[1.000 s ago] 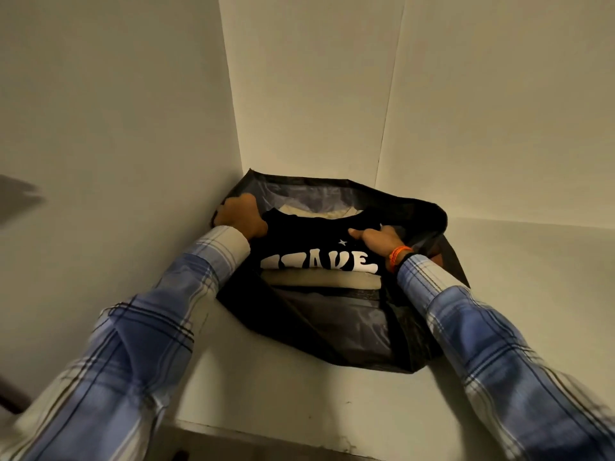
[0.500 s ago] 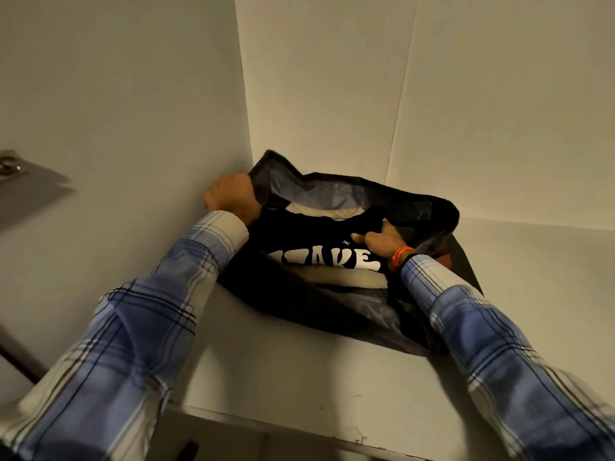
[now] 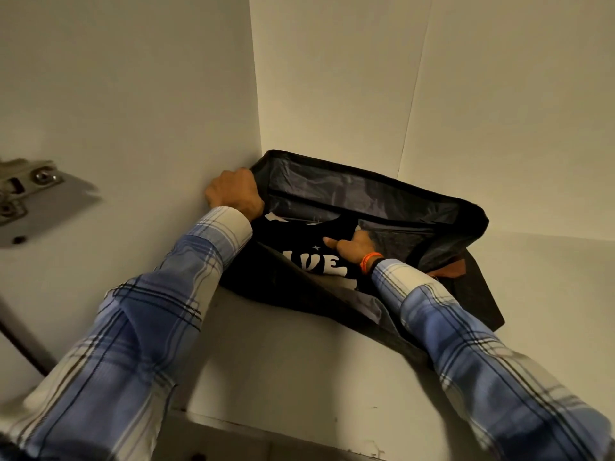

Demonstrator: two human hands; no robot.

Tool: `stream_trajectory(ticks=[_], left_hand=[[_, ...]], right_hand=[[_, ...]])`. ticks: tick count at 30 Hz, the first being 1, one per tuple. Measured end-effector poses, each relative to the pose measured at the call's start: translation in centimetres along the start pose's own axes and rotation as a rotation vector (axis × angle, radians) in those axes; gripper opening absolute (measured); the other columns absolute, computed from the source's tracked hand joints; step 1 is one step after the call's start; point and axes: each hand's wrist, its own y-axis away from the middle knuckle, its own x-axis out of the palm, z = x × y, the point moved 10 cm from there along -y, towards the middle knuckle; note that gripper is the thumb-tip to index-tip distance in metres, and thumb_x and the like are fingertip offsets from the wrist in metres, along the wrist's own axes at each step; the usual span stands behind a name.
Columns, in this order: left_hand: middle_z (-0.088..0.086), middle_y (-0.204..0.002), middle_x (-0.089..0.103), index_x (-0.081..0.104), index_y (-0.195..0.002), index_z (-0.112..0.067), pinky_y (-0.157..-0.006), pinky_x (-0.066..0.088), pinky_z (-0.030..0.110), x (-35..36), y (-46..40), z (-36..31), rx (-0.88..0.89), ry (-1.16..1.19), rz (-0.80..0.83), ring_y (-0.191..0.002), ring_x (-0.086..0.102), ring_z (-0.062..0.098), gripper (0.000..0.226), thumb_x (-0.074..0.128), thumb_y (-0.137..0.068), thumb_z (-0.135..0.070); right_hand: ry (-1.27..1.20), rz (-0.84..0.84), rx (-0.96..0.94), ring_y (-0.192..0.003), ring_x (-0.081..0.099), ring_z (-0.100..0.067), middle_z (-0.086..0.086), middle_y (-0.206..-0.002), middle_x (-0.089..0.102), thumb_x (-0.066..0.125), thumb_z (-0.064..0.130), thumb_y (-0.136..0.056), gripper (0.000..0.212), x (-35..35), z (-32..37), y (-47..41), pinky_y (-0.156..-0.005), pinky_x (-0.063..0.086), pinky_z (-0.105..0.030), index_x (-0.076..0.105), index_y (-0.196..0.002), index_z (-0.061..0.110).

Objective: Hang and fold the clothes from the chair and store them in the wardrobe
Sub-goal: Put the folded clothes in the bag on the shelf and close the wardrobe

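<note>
A black fabric storage bag (image 3: pixel 382 186) lies open in the back left corner of a white wardrobe shelf (image 3: pixel 283 354). Inside it lies a folded black T-shirt with white lettering (image 3: pixel 309 251), on top of a pale folded garment. My left hand (image 3: pixel 234 194) grips the bag's left rim, against the wardrobe side wall. My right hand (image 3: pixel 354 246) is inside the bag and presses on the T-shirt's right side, thumb pointing left; its fingers are hidden. An orange band circles that wrist.
The wardrobe's left side wall (image 3: pixel 133 111) carries a metal door hinge (image 3: pixel 30 194). The back wall (image 3: pixel 432 78) stands right behind the bag. A brownish-orange patch (image 3: pixel 451 269) shows at the bag's right end. Bare shelf stretches to the right and front.
My left hand left the T-shirt and took the bag's left rim, lifting it. The bag's walls now stand higher around the shirt. My right hand stayed on the shirt.
</note>
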Motion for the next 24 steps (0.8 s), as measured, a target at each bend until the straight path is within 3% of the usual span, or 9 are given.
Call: stream_trajectory(ticks=[2, 4, 5, 7, 9, 12, 17, 20, 24], left_hand=[[0.018, -0.125, 0.059, 0.059, -0.121, -0.004, -0.087, 0.049, 0.037, 0.1, -0.1, -0.1, -0.004, 0.0, -0.001, -0.113, 0.059, 0.035, 0.041, 0.071, -0.084, -0.017], [0.017, -0.125, 0.059, 0.059, -0.121, -0.005, -0.087, 0.049, 0.037, 0.3, -0.1, -0.2, -0.007, -0.003, 0.0, -0.114, 0.059, 0.034, 0.041, 0.071, -0.085, -0.017], [0.017, -0.126, 0.059, 0.059, -0.122, -0.005, -0.087, 0.048, 0.037, 0.3, -0.1, -0.3, -0.008, -0.004, -0.001, -0.114, 0.058, 0.034, 0.04, 0.071, -0.085, -0.016], [0.017, -0.126, 0.059, 0.059, -0.122, -0.005, -0.088, 0.048, 0.037, 0.3, -0.2, -0.3, -0.01, -0.005, -0.001, -0.115, 0.058, 0.034, 0.04, 0.071, -0.085, -0.015], [0.017, -0.126, 0.059, 0.059, -0.123, -0.005, -0.089, 0.048, 0.038, 0.3, -0.2, -0.2, -0.014, -0.007, 0.004, -0.115, 0.058, 0.034, 0.041, 0.07, -0.086, -0.015], [0.017, -0.127, 0.059, 0.058, -0.124, -0.004, -0.09, 0.048, 0.038, 0.3, -0.4, 0.2, -0.019, -0.02, 0.004, -0.115, 0.058, 0.034, 0.042, 0.07, -0.086, -0.015], [0.016, -0.127, 0.059, 0.059, -0.124, -0.006, -0.089, 0.048, 0.037, 0.5, -0.6, 0.5, -0.038, -0.026, 0.0, -0.115, 0.059, 0.032, 0.038, 0.068, -0.087, -0.014], [0.015, -0.127, 0.059, 0.059, -0.124, -0.007, -0.089, 0.048, 0.037, 0.4, -0.6, 0.6, -0.048, -0.027, -0.007, -0.115, 0.059, 0.032, 0.038, 0.068, -0.088, -0.015], [0.015, -0.127, 0.059, 0.06, -0.124, -0.008, -0.091, 0.048, 0.038, 0.5, -0.7, 0.7, -0.059, -0.022, 0.004, -0.116, 0.058, 0.032, 0.038, 0.069, -0.088, -0.016]], right_hand=[[0.39, -0.164, -0.127, -0.128, 0.044, -0.041, -0.021, -0.143, 0.038, 0.073, 0.049, -0.08, 0.091, -1.8, 2.3, 1.6, -0.103, 0.043, -0.046, 0.029, -0.142, 0.0], [0.689, -0.3, -0.451, -0.127, 0.04, -0.04, -0.017, -0.142, 0.037, 0.065, 0.052, -0.085, 0.078, -2.0, 7.0, 4.7, -0.101, 0.041, -0.05, 0.035, -0.141, 0.007], [0.71, -0.245, -0.633, -0.125, 0.043, -0.036, -0.014, -0.139, 0.042, 0.063, 0.055, -0.085, 0.072, -0.7, 9.0, 6.2, -0.1, 0.041, -0.048, 0.041, -0.139, 0.011], [0.64, 0.082, -0.812, -0.125, 0.046, -0.032, -0.011, -0.137, 0.049, 0.064, 0.051, -0.087, 0.068, 2.8, 10.3, 7.8, -0.102, 0.041, -0.043, 0.045, -0.14, 0.015], [0.834, 0.268, -0.84, -0.135, 0.038, -0.032, -0.011, -0.151, 0.038, 0.059, 0.044, -0.091, 0.07, 6.4, 9.2, 8.3, -0.107, 0.037, -0.045, 0.032, -0.151, 0.02], [1.092, 0.224, -0.804, -0.143, 0.027, -0.032, -0.008, -0.16, 0.021, 0.045, 0.047, -0.097, 0.066, 7.9, 7.6, 7.2, -0.108, 0.032, -0.05, 0.017, -0.155, 0.031], [0.969, 0.153, -0.702, -0.143, 0.03, -0.029, -0.001, -0.16, 0.024, 0.05, 0.057, -0.092, 0.071, 6.3, 7.2, 4.7, -0.106, 0.037, -0.053, 0.022, -0.153, 0.034], [0.965, 0.21, -0.683, -0.143, 0.03, -0.029, -0.002, -0.16, 0.025, 0.053, 0.06, -0.09, 0.076, 6.5, 7.0, 3.8, -0.108, 0.036, -0.055, 0.023, -0.153, 0.033], [0.716, 0.186, -0.695, -0.127, 0.051, -0.029, -0.006, -0.141, 0.053, 0.063, 0.066, -0.079, 0.079, 3.7, 8.9, 3.5, -0.101, 0.045, -0.047, 0.045, -0.142, 0.022]])
